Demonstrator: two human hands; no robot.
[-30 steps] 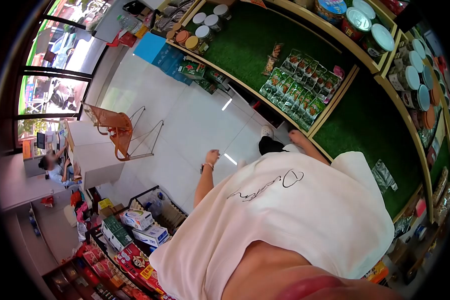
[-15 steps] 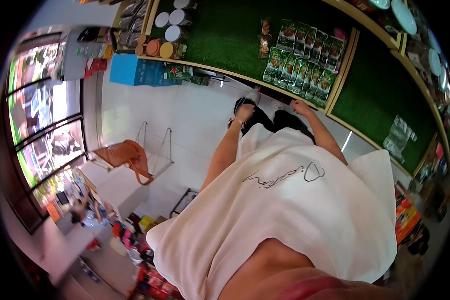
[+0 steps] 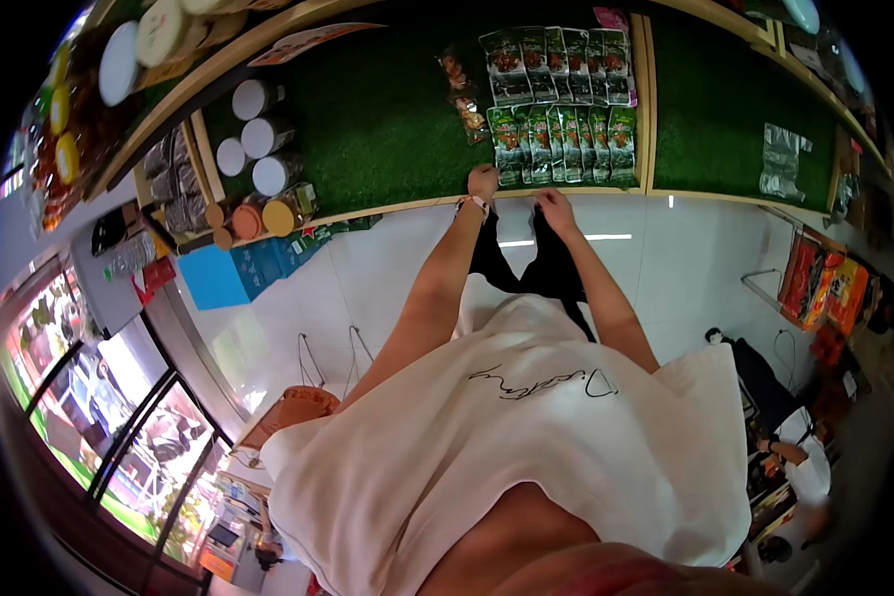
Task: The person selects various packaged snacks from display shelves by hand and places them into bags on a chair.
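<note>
At the front edge of the green-lined shelf (image 3: 387,149), my left hand (image 3: 483,182) has its fingers curled, with a band around the wrist. It is just left of the lower row of green packets (image 3: 537,146); I cannot tell whether it touches the nearest one. Near the wooden edge below those packets is my right hand (image 3: 554,211), its fingers drawn together. What either hand holds, if anything, is too small to see. Behind stands an upper row of dark packets (image 3: 557,65). Small clear bags of brownish food (image 3: 470,117) lie to the left of both rows.
White-lidded jars (image 3: 274,175) and orange-lidded jars (image 3: 283,218) stand at the shelf's left. A wooden divider (image 3: 644,99) borders the packets; beyond it lies a silvery packet (image 3: 785,161). A blue box (image 3: 223,273) is below left. Another person (image 3: 803,457) is at lower right.
Both hands have risen from beside my thighs to the shelf's front edge. My view has turned, bringing the packet rows more squarely ahead and the person at lower right into sight.
</note>
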